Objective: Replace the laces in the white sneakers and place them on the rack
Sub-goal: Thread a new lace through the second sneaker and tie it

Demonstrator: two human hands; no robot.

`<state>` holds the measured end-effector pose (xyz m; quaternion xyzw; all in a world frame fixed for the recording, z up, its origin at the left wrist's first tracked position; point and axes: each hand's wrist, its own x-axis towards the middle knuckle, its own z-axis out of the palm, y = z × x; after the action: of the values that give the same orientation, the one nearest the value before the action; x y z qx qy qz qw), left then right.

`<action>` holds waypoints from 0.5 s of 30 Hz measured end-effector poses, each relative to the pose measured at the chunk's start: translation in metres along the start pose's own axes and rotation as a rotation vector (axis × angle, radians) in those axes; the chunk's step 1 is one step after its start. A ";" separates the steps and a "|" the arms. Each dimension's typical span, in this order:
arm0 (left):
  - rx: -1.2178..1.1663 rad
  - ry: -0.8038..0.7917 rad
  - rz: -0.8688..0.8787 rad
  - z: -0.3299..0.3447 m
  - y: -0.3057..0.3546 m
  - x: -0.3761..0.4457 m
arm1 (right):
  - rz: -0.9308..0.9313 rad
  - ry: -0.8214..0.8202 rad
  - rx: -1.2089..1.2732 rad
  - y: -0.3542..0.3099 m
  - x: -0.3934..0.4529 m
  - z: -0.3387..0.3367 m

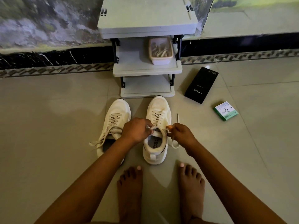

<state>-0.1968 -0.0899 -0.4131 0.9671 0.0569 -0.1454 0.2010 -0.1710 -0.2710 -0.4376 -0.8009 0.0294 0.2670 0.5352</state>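
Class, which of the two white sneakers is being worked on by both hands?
The right-hand sneaker: both hands pinch its lace ends. The left-hand sneaker lies untouched, laces trailing loose.

Both arms are bare all the way up to the bottom edge of the shot, no sleeves showing. The left hand (135, 130) and right hand (182, 135) are bare too, no rings or watch visible. Feet (131, 188) are bare, with pale, light-looking nails on the big toes.
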 end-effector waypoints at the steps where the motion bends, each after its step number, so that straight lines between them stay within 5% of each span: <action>1: 0.013 0.005 -0.006 0.001 0.001 0.000 | 0.009 -0.017 0.027 0.000 -0.001 -0.001; 9: -0.060 -0.087 -0.012 -0.021 0.004 -0.001 | 0.143 -0.349 -0.289 -0.024 -0.014 -0.028; 15: -0.262 0.024 -0.016 -0.084 0.024 -0.011 | -0.018 -0.256 -0.215 -0.083 -0.033 -0.055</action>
<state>-0.1815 -0.0783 -0.3268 0.9338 0.0854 -0.1269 0.3236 -0.1500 -0.2917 -0.3373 -0.8132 -0.0751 0.3638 0.4480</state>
